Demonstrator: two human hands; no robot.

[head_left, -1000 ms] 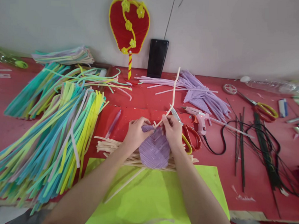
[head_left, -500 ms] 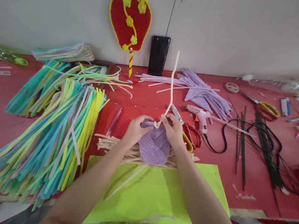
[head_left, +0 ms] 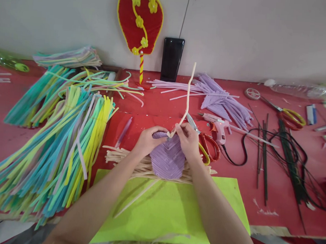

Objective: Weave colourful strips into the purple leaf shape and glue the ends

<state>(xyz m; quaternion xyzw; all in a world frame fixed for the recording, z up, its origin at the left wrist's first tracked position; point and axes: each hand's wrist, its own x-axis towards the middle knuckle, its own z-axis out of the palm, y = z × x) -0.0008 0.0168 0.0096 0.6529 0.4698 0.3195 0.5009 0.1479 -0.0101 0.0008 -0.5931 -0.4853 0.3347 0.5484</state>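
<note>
A purple leaf-shaped piece (head_left: 167,160) made of pipe cleaners is held over a pile of cream pipe cleaners (head_left: 122,158). My left hand (head_left: 148,140) is closed on the purple piece's upper left edge. My right hand (head_left: 188,140) pinches a single cream pipe cleaner (head_left: 188,96) at the piece's top; that strand stands up and bends toward the wall. Both hands meet at the top of the purple piece. A lime green sheet (head_left: 168,214) lies under my forearms.
Large heaps of coloured pipe cleaners (head_left: 59,141) fill the left. Purple pipe cleaners (head_left: 222,100), a glue gun (head_left: 219,129), red-handled scissors (head_left: 208,147), yellow-handled scissors (head_left: 289,117) and green wires (head_left: 285,155) lie right. A phone (head_left: 171,59) and red fan (head_left: 139,21) lean on the wall.
The cream strand has swung more upright, its free end now higher against the wall. My hands stay at the top of the purple piece, with small finger shifts.
</note>
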